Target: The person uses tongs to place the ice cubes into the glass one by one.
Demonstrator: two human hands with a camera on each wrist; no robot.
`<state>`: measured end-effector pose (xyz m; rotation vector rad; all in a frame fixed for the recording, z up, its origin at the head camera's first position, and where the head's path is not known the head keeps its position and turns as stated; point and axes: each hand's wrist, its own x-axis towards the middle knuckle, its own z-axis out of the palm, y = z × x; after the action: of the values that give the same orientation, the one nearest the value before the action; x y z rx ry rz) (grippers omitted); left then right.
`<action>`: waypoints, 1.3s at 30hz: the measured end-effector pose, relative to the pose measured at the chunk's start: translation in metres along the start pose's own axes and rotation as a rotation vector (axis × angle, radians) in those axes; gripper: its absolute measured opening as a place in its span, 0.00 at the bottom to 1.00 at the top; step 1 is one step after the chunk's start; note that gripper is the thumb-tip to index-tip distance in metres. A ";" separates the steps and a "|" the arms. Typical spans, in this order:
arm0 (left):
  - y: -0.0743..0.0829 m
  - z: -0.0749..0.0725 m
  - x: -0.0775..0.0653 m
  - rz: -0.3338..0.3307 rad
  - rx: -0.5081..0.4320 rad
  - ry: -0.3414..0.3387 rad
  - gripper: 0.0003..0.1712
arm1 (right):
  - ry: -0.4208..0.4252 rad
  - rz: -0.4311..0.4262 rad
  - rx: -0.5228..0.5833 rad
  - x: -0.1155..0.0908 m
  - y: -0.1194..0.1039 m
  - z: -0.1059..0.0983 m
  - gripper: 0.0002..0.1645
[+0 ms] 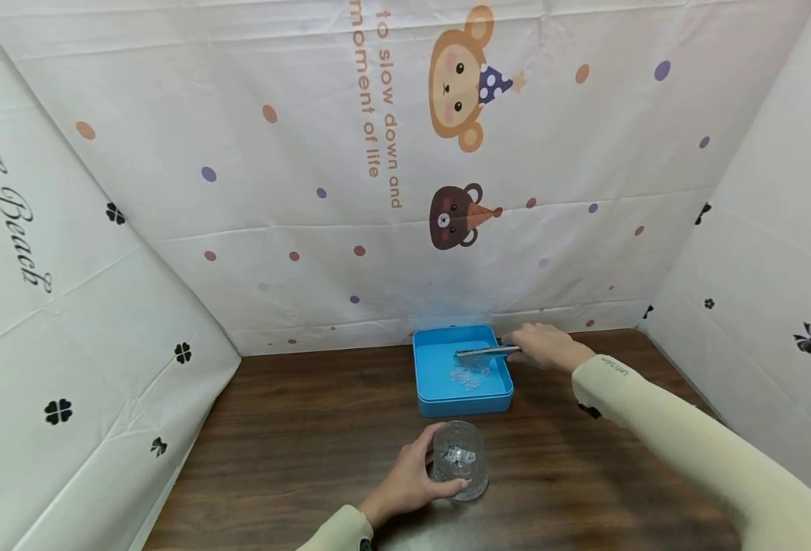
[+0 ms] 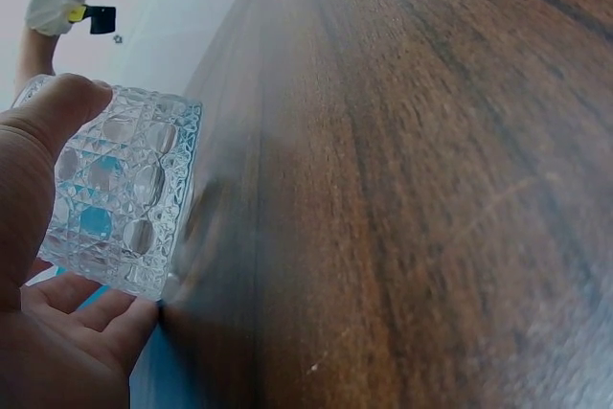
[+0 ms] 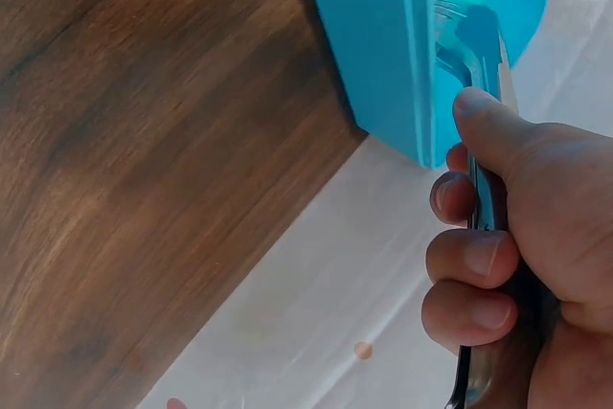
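My left hand [image 1: 405,480] holds a clear cut-glass tumbler [image 1: 470,440] that stands on the table, thumb on the near side and fingers on the far side. Clear ice-like pieces [image 1: 459,456] lie inside it. In the left wrist view the patterned wall of the glass [image 2: 115,189] shows between thumb and fingers. My right hand [image 1: 543,346] grips metal tongs [image 1: 486,351] by the handle, fingers curled round it in the right wrist view. Their tips reach into a blue square box [image 1: 425,375], over more small clear pieces [image 1: 466,378].
The brown wooden table [image 1: 295,428] carries the box near its back edge, with the glass in front of it. White printed sheets form a back wall [image 1: 295,176] and side walls [image 1: 757,268]. The box's raised rim surrounds the clear pieces.
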<state>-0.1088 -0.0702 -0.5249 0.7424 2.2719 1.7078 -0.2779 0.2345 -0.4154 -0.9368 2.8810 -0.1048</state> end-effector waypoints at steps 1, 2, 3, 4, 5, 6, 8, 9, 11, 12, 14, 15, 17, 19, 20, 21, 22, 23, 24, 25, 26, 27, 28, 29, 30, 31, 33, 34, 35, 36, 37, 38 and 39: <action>0.000 0.000 0.000 0.001 0.001 0.001 0.45 | 0.009 -0.001 -0.001 0.000 0.000 -0.002 0.16; 0.000 0.000 0.000 0.005 0.003 0.001 0.45 | 0.018 -0.002 0.002 -0.001 0.000 -0.004 0.17; 0.000 0.000 0.000 0.007 0.003 0.002 0.45 | 0.028 -0.010 0.001 -0.001 0.000 -0.006 0.17; 0.000 -0.001 0.000 0.007 0.003 0.002 0.45 | 0.036 -0.010 0.005 -0.002 0.000 -0.008 0.16; 0.000 -0.001 0.000 0.008 0.003 0.002 0.45 | 0.047 -0.021 0.002 -0.003 0.000 -0.009 0.15; 0.000 -0.001 0.000 0.008 0.003 0.002 0.45 | 0.059 -0.025 0.004 -0.003 0.000 -0.011 0.14; 0.000 -0.001 0.000 0.009 0.005 0.001 0.45 | 0.073 -0.038 0.014 -0.005 0.001 -0.014 0.12; 0.001 -0.001 0.000 0.003 0.005 0.000 0.45 | 0.083 -0.047 0.017 -0.006 0.002 -0.015 0.10; 0.001 -0.001 0.000 -0.002 0.006 -0.001 0.45 | 0.101 -0.055 0.038 -0.007 0.002 -0.017 0.06; 0.001 -0.001 0.000 -0.004 0.007 -0.001 0.45 | 0.108 -0.056 0.052 -0.007 0.003 -0.018 0.05; 0.001 -0.001 0.000 -0.008 0.010 0.000 0.45 | 0.124 -0.064 0.079 -0.008 0.003 -0.019 0.05; 0.001 -0.001 0.000 -0.007 0.011 0.000 0.45 | 0.133 -0.069 0.094 -0.009 0.003 -0.020 0.06; 0.000 -0.001 0.000 -0.005 0.011 -0.001 0.45 | 0.150 -0.065 0.118 -0.010 0.003 -0.021 0.07; -0.001 0.000 0.000 -0.010 0.008 -0.003 0.45 | 0.167 -0.067 0.133 -0.012 0.003 -0.023 0.07; -0.001 0.000 0.000 -0.011 0.005 -0.004 0.45 | 0.175 -0.066 0.140 -0.013 0.004 -0.023 0.06; -0.001 0.000 0.000 -0.012 0.004 -0.004 0.45 | 0.181 -0.067 0.146 -0.014 0.004 -0.024 0.06; -0.002 0.000 0.000 -0.016 0.002 -0.004 0.45 | 0.187 -0.070 0.154 -0.015 0.004 -0.024 0.06; -0.002 0.000 0.000 -0.018 0.001 -0.004 0.45 | 0.191 -0.074 0.159 -0.016 0.005 -0.024 0.06; -0.002 0.000 0.000 -0.021 0.000 -0.003 0.45 | 0.199 -0.081 0.163 -0.016 0.006 -0.024 0.06; -0.003 0.000 0.000 -0.020 0.001 -0.002 0.45 | 0.207 -0.087 0.165 -0.017 0.006 -0.024 0.06; -0.003 0.000 0.000 -0.019 0.002 -0.002 0.45 | 0.215 -0.092 0.164 -0.018 0.007 -0.024 0.06; -0.003 0.000 0.000 -0.014 0.005 -0.002 0.45 | 0.224 -0.099 0.161 -0.018 0.008 -0.023 0.06; -0.003 0.000 0.000 -0.011 0.007 -0.001 0.45 | 0.235 -0.105 0.159 -0.019 0.008 -0.022 0.07; -0.003 0.000 0.000 -0.007 0.008 -0.002 0.45 | 0.247 -0.111 0.152 -0.020 0.009 -0.022 0.07; -0.002 0.001 0.000 0.000 0.009 -0.003 0.45 | 0.256 -0.119 0.144 -0.020 0.009 -0.021 0.08; -0.002 0.001 0.000 0.005 0.012 -0.003 0.45 | 0.263 -0.126 0.140 -0.021 0.010 -0.020 0.09; -0.001 0.001 -0.001 0.013 0.014 0.000 0.45 | 0.272 -0.134 0.132 -0.022 0.009 -0.020 0.10; -0.001 0.001 -0.001 0.012 0.013 0.001 0.45 | 0.274 -0.135 0.130 -0.022 0.009 -0.020 0.11; 0.000 0.002 -0.001 0.015 0.013 0.003 0.45 | 0.273 -0.137 0.129 -0.022 0.009 -0.019 0.11; 0.000 0.002 -0.002 0.019 0.014 0.005 0.45 | 0.270 -0.137 0.128 -0.023 0.008 -0.019 0.10; 0.000 0.002 -0.002 0.021 0.014 0.007 0.45 | 0.268 -0.135 0.130 -0.023 0.008 -0.019 0.10; 0.001 0.002 -0.002 0.022 0.013 0.009 0.46 | 0.266 -0.132 0.132 -0.023 0.007 -0.019 0.10; 0.001 0.002 -0.002 0.025 0.013 0.010 0.46 | 0.265 -0.128 0.133 -0.023 0.007 -0.019 0.10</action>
<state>-0.1057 -0.0693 -0.5249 0.7700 2.2919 1.7124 -0.2664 0.2541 -0.3951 -1.1608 2.9972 -0.4590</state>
